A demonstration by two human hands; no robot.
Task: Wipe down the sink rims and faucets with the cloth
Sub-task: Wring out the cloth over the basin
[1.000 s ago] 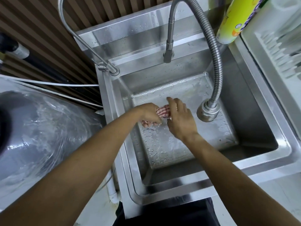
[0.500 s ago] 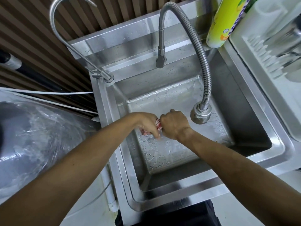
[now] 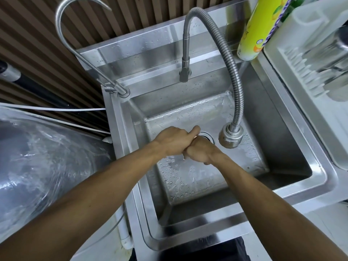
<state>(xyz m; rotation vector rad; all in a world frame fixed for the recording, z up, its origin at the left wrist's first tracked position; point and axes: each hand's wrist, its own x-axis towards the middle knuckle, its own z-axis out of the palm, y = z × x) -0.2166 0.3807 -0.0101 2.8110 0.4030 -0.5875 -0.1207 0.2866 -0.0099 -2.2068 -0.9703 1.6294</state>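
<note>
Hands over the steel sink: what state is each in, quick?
Left hand: fingers curled closed, contents hidden.
Right hand: fingers curled closed, pressed against the left, contents hidden.

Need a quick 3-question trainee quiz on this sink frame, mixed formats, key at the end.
1. True or false: the left hand and right hand are pressed together over the sink basin.
2. Multiple choice: where does the sprayer head of the flexible faucet hang? A) over the dish rack B) inside the basin, right of the hands C) behind the back rim
3. Fill in: the bottle on the back right rim is mostly ____ in colour.

Key: 1 true; 2 B; 3 yellow. The cloth is not visible now, so the frame cannot show whether the hands hold it.
</note>
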